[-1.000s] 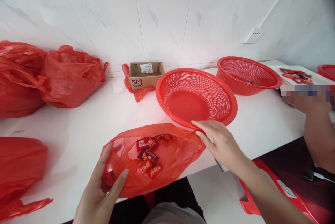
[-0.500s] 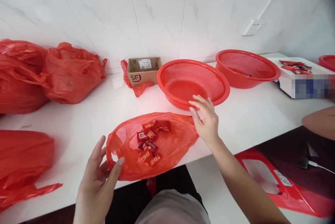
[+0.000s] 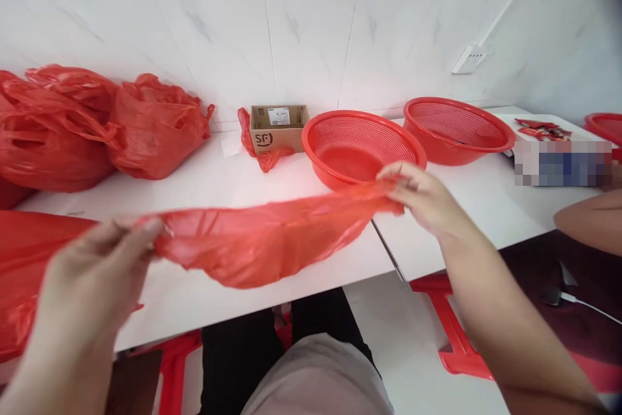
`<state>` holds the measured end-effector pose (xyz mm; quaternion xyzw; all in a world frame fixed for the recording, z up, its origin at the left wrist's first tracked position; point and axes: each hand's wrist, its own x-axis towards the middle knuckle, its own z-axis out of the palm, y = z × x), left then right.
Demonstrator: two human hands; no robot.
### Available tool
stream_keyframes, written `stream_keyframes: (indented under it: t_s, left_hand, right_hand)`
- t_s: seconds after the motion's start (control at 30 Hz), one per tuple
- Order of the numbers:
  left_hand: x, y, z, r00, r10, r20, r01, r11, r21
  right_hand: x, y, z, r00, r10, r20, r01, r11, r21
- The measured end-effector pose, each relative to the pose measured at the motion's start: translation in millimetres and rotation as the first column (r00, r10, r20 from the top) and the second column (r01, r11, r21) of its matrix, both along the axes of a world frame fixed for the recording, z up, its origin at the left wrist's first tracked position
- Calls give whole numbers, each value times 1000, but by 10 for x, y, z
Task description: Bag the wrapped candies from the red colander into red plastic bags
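Observation:
A thin red plastic bag (image 3: 272,240) is stretched sideways between my two hands over the front of the table. My left hand (image 3: 97,272) pinches its left end between thumb and fingers. At the other end my right hand (image 3: 422,198) grips a gathered part of the bag, just in front of a red mesh basket (image 3: 364,172). The bag's near side sags in the middle and its mouth is drawn narrow. Whatever lies inside it is hidden. Both hands are slightly blurred.
Several filled red bags (image 3: 160,130) stand at the back left. An open cardboard box (image 3: 279,136) is left of the basket. Another red basket (image 3: 457,133), red packets (image 3: 541,130) and another person's arm (image 3: 590,221) are on the right. A seam (image 3: 386,246) crosses the white table.
The wide-open bag has been pulled taut and narrow, and the small red wrapped packets in it are out of sight. My hands moved apart, and both fingers closed on its ends.

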<state>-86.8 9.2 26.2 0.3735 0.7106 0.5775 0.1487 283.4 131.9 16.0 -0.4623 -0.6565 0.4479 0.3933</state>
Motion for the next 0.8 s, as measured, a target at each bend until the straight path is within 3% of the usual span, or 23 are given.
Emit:
stream_keyframes:
  t_s: [0.03,0.07,0.1,0.17,0.2,0.3,0.43,0.57,0.67,0.8]
  left_hand:
    - [-26,106,177,995,-77,66,65,985,159]
    - [-28,199,341,977,-187,98,160,960,230]
    - [-7,272,483,963,-246,113,211,943,255]
    - [76,349,673,964,-252,85,220,936,276]
    - [118,357,720,957,-275,92,253,947,197]
    - [140,327,722,933,-331,144,334,943,6]
    - [-63,317,656,919,-374,123,340,911,233]
    - [-196,370,664,897,-404,178,382,912,147]
    - [-226,391,653,916,-377,135,349,917,191]
    - [-253,380,530,922,-346,174,352,936,-3]
  right_hand:
    - [-62,58,202,1000,-29,-9,30,997,77]
    - [-142,96,383,998,-55,-25,59,986,159]
    - [-230,113,532,997,-72,-37,79,969,232]
    - [-397,108,721,999,-45,1,43,949,313]
    - [-460,99,764,997,-2,73,-21,949,314]
    - [-528,103,786,952,52,302,-142,949,283]
    - [-472,158,815,980,-42,192,-32,929,370]
    - [-505,162,908,977,77,198,-129,957,261]
    - [-579,138,945,988,78,131,-111,956,271]
    - [-683,91,925,966,194,172,-229,949,216]
